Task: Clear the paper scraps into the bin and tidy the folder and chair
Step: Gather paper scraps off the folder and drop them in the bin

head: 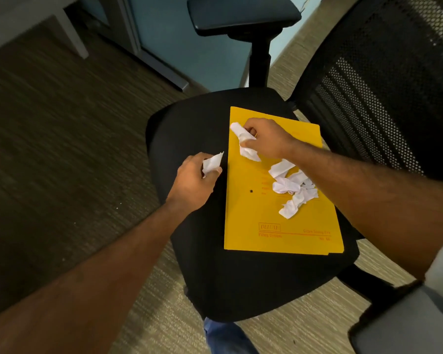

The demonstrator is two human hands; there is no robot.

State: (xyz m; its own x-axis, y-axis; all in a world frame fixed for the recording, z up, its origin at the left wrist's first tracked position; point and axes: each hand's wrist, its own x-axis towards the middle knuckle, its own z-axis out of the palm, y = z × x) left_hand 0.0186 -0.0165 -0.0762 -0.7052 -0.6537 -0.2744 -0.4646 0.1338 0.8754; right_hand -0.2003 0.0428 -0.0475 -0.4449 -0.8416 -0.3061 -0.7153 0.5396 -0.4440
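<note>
A yellow folder (264,221) lies flat on the black seat of an office chair (189,129). Several crumpled white paper scraps (292,187) are piled on the folder's right half. My left hand (195,177) hovers over the seat just left of the folder, closed on one white scrap (212,161). My right hand (264,136) is over the folder's upper part, its fingers pinching another crumpled scrap (244,143). No bin is in view.
The chair's mesh backrest (384,80) rises at the right and one armrest (241,16) stands behind the seat; another armrest (407,320) is at the lower right. Carpet (62,149) surrounds the chair. A pale furniture leg (72,34) and a blue-grey panel (164,42) stand at the back.
</note>
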